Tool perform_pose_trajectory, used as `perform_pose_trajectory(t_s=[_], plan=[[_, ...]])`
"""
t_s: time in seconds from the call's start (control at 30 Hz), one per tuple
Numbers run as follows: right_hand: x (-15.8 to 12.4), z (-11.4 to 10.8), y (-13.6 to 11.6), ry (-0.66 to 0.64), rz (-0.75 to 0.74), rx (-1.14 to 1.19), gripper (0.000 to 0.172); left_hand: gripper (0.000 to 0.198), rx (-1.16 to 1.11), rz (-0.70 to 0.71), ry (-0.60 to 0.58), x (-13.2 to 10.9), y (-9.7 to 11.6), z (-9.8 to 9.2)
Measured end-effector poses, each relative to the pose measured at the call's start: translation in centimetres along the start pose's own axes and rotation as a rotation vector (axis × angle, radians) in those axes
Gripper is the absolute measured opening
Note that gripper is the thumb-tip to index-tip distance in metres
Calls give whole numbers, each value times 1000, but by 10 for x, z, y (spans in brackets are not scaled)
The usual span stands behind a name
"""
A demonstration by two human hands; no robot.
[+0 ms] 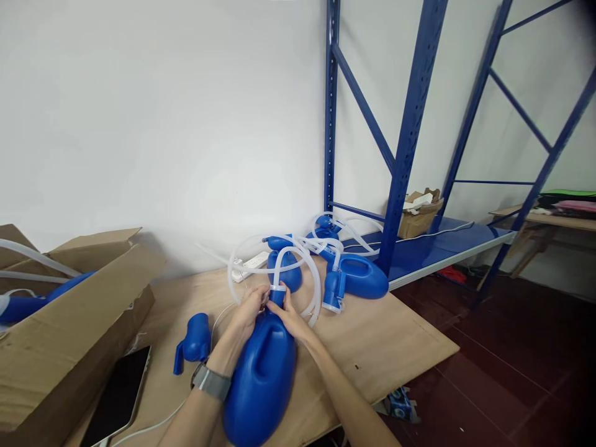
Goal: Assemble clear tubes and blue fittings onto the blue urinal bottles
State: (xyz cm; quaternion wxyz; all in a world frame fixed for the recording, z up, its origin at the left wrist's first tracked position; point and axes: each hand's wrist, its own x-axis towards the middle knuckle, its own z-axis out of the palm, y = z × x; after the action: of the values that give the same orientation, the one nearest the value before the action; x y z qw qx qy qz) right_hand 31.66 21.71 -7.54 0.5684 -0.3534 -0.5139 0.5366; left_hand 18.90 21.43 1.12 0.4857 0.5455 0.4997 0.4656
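Note:
A large blue plastic bottle (265, 391) with a moulded handle lies on the table, its neck pointing away from me. My left hand (251, 305) is closed at the left side of the neck, by the white cap (278, 288). Around the right side of the neck my right hand (289, 315) is closed, thumb on top. A clear soft tube (317, 282) rises from the cap and loops to the right. To the left lies a loose blue spouted piece (197, 337). My fingers partly hide the neck.
More blue bottles (365, 277) and a blue receiver head (332, 287) with tubing lie at the back right. A power strip (251, 267) is near the wall. An open cardboard box (88, 329) and a phone (118, 394) stand left. A blue rack (405, 143) rises right.

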Motion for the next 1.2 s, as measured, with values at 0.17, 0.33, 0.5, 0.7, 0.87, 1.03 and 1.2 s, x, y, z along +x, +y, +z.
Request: perform_pose_trajectory(t_s=[0.17, 0.33, 0.5, 0.7, 0.87, 1.03, 1.2], plan=[[-6, 9, -1, -61, 67, 19, 94, 57, 3, 134, 37, 4, 1, 2], [-14, 14, 1, -71, 17, -45, 94, 54, 96, 226, 47, 14, 11, 1], [-15, 15, 4, -104, 87, 44, 95, 75, 181, 221, -15, 15, 8, -12], [-15, 12, 4, -68, 52, 38, 96, 51, 367, 318, -147, 12, 1, -29], [-14, 14, 4, -72, 74, 92, 90, 32, 556, 426, -347, 6, 18, -35], [-22, 19, -2, -158, 172, 95, 63, 35, 680, 387, -637, 24, 45, -36], [-27, 23, -13, -179, 229, 130, 67, 50, 672, 267, -864, 45, 55, -33]])
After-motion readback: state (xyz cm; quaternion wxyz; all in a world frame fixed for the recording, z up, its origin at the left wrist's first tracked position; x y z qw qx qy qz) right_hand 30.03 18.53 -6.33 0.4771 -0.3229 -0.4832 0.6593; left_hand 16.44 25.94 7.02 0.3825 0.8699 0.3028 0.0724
